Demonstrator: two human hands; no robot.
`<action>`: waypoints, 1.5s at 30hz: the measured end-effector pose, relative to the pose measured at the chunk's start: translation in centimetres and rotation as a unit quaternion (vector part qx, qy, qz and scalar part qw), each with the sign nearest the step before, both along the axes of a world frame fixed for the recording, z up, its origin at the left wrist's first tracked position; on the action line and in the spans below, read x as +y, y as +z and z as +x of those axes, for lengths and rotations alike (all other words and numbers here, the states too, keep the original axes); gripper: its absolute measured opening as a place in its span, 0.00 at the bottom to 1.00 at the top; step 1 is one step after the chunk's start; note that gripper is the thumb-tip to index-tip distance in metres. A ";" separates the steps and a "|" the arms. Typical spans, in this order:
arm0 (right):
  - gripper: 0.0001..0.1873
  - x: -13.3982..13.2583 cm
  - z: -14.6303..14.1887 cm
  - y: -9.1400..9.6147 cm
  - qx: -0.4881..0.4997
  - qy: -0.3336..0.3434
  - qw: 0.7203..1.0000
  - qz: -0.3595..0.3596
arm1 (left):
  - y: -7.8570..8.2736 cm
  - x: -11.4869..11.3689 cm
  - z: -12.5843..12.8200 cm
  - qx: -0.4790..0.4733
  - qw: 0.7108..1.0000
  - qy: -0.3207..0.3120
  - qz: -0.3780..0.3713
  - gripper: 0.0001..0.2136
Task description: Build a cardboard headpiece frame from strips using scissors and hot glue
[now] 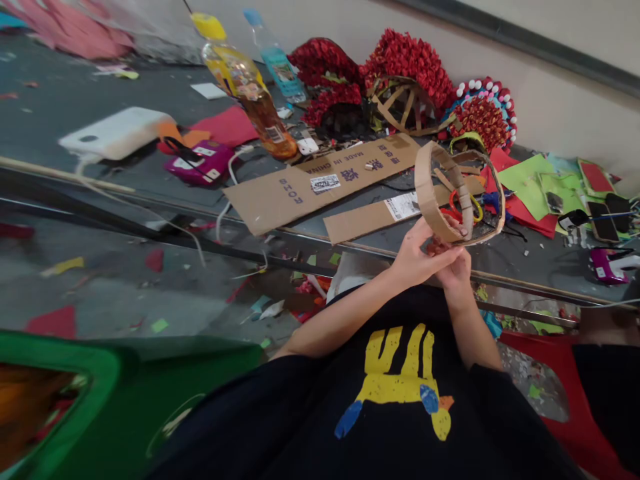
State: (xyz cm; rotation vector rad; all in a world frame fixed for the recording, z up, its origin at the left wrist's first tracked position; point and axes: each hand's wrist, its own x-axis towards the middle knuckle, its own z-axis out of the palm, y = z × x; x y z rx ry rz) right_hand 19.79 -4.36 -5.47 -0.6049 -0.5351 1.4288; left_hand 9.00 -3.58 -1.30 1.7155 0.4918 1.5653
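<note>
My left hand (419, 259) and my right hand (455, 268) are together in front of my chest, at the table's near edge. Between them they grip the lower part of a cardboard frame (424, 187) made of two bent strips joined into rounded loops. Left fingers press against the bottom of the nearer loop; the right fingers are partly hidden beneath it. Behind the frame lie yellow and orange-red ring handles (477, 210) and a blue object (495, 201), its kind unclear. A flat cardboard piece with printing (270, 203) and a shorter labelled strip (350, 223) lie left of my hands.
Along the wall stand red-petalled cardboard pieces (407, 57), a tilted tea bottle (250, 93) and a blue-tinted bottle (280, 63). A white power bank (117, 133), purple devices (200, 162) and green paper (530, 183) lie about. A green bin (107, 363) stands lower left; scraps litter the floor.
</note>
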 end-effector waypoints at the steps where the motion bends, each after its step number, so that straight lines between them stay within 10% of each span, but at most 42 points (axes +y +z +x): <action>1: 0.10 0.0 0.1 -0.3 -0.006 0.000 1.000 -0.007 | -0.1 0.0 0.1 -0.005 1.000 0.004 -0.003 0.08; 19: 0.11 -0.2 -0.9 0.9 -0.066 0.012 0.997 -0.036 | -0.3 0.6 -0.2 0.023 0.998 0.060 -0.010 0.07; 27: 0.22 0.4 1.9 0.2 -0.280 0.056 0.957 -0.045 | -1.5 4.1 -4.7 -0.004 0.992 0.108 -0.068 0.11; 29: 0.20 1.1 3.8 0.5 -0.416 -0.024 0.909 -0.013 | -2.0 4.9 -6.2 -0.006 0.989 0.118 -0.092 0.12; 33: 0.13 3.8 7.4 2.1 -0.677 -0.156 0.719 0.015 | -2.7 6.7 -7.9 -0.074 0.980 0.108 -0.151 0.14; 39: 0.09 7.3 7.3 2.5 -0.861 -0.070 0.501 0.052 | -2.4 10.2 -7.1 -0.224 0.927 0.011 -0.301 0.09; 45: 0.17 8.5 6.1 1.3 -0.916 -0.031 0.395 0.057 | -3.0 12.4 -6.0 -0.299 0.843 -0.081 -0.440 0.04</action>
